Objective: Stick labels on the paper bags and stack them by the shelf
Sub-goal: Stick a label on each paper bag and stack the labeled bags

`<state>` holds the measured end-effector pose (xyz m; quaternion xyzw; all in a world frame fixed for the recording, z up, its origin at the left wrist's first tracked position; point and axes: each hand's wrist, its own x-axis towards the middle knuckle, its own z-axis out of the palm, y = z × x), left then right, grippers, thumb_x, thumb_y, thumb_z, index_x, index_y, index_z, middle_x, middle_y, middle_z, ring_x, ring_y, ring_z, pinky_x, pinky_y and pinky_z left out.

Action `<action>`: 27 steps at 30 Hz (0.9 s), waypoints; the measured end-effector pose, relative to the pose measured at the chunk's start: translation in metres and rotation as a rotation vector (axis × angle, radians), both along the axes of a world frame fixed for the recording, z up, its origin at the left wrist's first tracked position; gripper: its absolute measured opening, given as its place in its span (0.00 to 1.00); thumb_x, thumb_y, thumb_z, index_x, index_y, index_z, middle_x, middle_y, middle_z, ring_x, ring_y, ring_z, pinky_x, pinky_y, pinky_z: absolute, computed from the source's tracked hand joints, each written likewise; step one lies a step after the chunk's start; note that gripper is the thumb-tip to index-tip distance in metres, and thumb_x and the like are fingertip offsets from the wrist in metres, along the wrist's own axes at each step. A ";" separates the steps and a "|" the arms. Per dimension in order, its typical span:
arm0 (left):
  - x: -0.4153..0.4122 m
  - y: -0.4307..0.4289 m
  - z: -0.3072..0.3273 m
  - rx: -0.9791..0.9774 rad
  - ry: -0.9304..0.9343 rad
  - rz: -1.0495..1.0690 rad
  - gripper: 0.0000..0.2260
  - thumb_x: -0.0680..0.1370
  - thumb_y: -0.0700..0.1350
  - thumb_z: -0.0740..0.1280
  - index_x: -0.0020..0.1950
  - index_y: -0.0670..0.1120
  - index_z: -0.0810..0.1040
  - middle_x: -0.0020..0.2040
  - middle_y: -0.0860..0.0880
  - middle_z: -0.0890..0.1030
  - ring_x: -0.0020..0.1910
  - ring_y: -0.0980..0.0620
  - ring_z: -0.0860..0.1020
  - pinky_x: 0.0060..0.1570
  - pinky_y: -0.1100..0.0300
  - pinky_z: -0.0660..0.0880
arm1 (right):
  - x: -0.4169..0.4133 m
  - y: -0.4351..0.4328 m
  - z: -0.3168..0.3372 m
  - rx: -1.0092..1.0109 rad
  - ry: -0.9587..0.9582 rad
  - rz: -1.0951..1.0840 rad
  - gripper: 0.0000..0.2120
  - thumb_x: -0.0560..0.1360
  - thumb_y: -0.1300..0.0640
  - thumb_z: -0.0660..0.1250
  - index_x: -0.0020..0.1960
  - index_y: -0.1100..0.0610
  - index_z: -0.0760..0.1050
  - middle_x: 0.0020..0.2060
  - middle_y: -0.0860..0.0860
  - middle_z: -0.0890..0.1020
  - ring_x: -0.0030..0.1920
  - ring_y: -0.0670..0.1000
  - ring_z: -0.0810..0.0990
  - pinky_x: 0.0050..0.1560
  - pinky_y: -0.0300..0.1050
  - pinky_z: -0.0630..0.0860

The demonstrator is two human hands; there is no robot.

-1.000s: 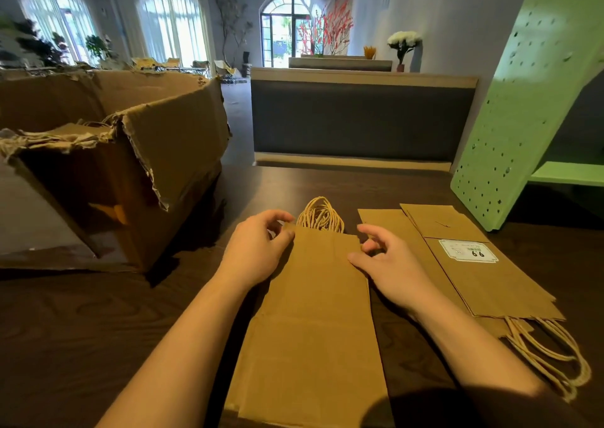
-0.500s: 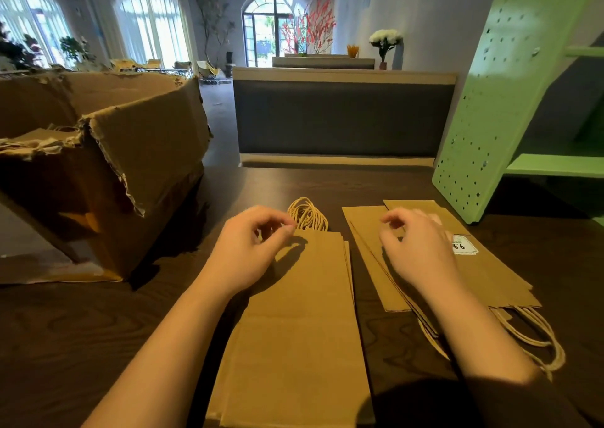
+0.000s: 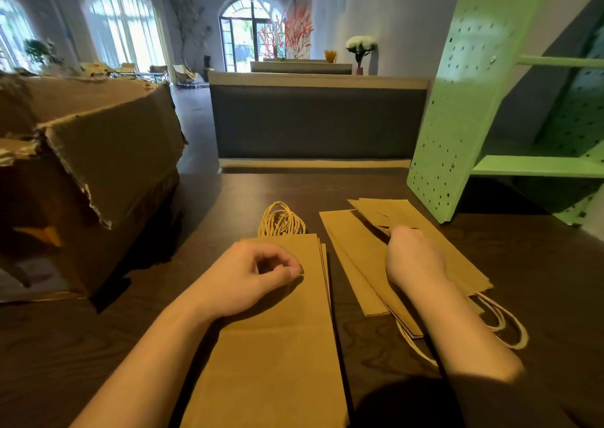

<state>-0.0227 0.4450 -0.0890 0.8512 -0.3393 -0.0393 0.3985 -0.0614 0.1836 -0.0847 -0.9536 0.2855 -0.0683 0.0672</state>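
The left hand (image 3: pixel 248 277) lay on the upper part of the stack of plain paper bags (image 3: pixel 277 346), which stretched flat along the desk (image 3: pixel 98 346) straight in front of the person. Its fingers were curled in and the thumb tip met the forefinger just over the paper; whether anything was nipped between them could not be told. Beyond that hand, the stack's twine handles (image 3: pixel 281 221) fanned out on the desk past the bags' far edge.

The right hand (image 3: pixel 415 261) rested, back uppermost, on the second pile of bags (image 3: pixel 457 264) just beside the first. Its fingers were bent downward and blurred, so their grip could not be made out. That pile's handles (image 3: pixel 503 323) trailed toward the person, to the right of the forearm.

Further out, the green shelf (image 3: pixel 457 117) stood on the desk near the far right corner of the second pile, and the torn cardboard box (image 3: pixel 108 166) sat well off to the left.

A second before, both hands had been at the far end of the plain stack. Since then the right hand had crossed to the second pile, where it now hid the label that had shown there, and the left hand had drawn back from the handles toward the person
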 end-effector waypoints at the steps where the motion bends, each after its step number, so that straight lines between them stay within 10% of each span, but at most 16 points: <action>1: 0.000 0.000 0.000 -0.001 -0.003 0.022 0.05 0.80 0.49 0.70 0.50 0.56 0.86 0.47 0.59 0.85 0.49 0.60 0.82 0.51 0.64 0.77 | 0.000 0.002 0.000 0.023 -0.054 0.012 0.18 0.79 0.65 0.62 0.68 0.54 0.73 0.55 0.56 0.80 0.54 0.57 0.80 0.48 0.50 0.78; 7: 0.004 0.000 0.002 -0.295 0.024 0.226 0.10 0.84 0.46 0.65 0.50 0.48 0.86 0.37 0.51 0.84 0.34 0.57 0.80 0.36 0.66 0.74 | -0.003 0.020 0.003 0.163 -0.659 0.383 0.24 0.82 0.63 0.60 0.75 0.46 0.67 0.63 0.49 0.79 0.65 0.50 0.75 0.61 0.51 0.77; 10: 0.009 -0.001 0.007 -0.768 0.578 0.300 0.20 0.86 0.53 0.58 0.59 0.38 0.81 0.39 0.41 0.82 0.36 0.45 0.79 0.32 0.60 0.76 | -0.007 0.028 0.004 0.170 -0.843 0.766 0.25 0.77 0.69 0.63 0.69 0.49 0.74 0.65 0.43 0.75 0.70 0.38 0.67 0.75 0.53 0.63; 13: 0.012 0.012 0.013 -0.987 1.002 0.245 0.30 0.83 0.64 0.56 0.65 0.41 0.81 0.55 0.39 0.84 0.51 0.41 0.83 0.46 0.52 0.80 | -0.002 0.032 -0.005 0.299 -0.847 0.899 0.23 0.74 0.73 0.64 0.60 0.49 0.81 0.62 0.41 0.79 0.71 0.44 0.71 0.79 0.55 0.55; 15: 0.012 0.021 0.017 -1.085 1.178 0.157 0.31 0.81 0.66 0.58 0.67 0.42 0.80 0.58 0.37 0.84 0.44 0.44 0.85 0.40 0.55 0.81 | -0.002 0.036 -0.006 0.459 -0.814 0.921 0.25 0.74 0.74 0.64 0.54 0.46 0.83 0.62 0.39 0.80 0.74 0.45 0.68 0.79 0.53 0.54; 22: 0.007 0.012 0.019 -0.937 0.852 0.220 0.14 0.81 0.39 0.66 0.64 0.51 0.80 0.53 0.42 0.86 0.44 0.47 0.85 0.38 0.54 0.83 | -0.014 0.047 0.007 0.863 -0.546 0.901 0.29 0.75 0.77 0.60 0.43 0.46 0.87 0.74 0.33 0.65 0.74 0.32 0.57 0.66 0.25 0.63; 27: 0.011 0.015 0.017 -0.940 0.772 0.195 0.12 0.81 0.35 0.64 0.56 0.47 0.85 0.49 0.41 0.84 0.41 0.48 0.84 0.41 0.56 0.83 | -0.016 0.048 0.012 1.126 -0.440 0.899 0.25 0.76 0.78 0.59 0.41 0.53 0.87 0.73 0.38 0.69 0.72 0.37 0.68 0.64 0.32 0.72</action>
